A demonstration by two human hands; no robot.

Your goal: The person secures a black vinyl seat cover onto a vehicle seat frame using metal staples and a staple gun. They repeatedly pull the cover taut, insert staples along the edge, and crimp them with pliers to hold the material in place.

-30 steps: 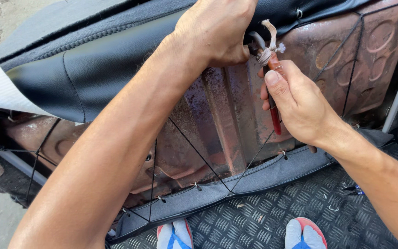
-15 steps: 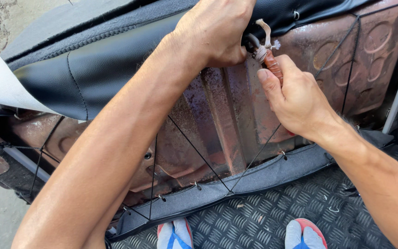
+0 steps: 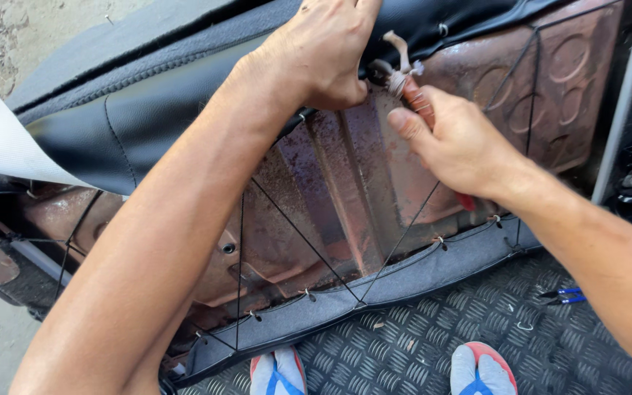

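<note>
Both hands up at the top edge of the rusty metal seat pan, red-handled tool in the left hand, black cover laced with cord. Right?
Not quite: the head view shows the red-handled tool in the right hand, not the left hand. Both hands are at the top edge of the rusty metal seat pan, with its black cover cord-laced.

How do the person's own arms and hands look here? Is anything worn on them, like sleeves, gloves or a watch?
Both arms are bare along all that shows: no sleeves, no gloves. The left hand and the right hand carry no ring, and neither wrist has a watch or band. Fingernails are short. No markings, tattoos or bandages can be seen on either forearm.
</note>
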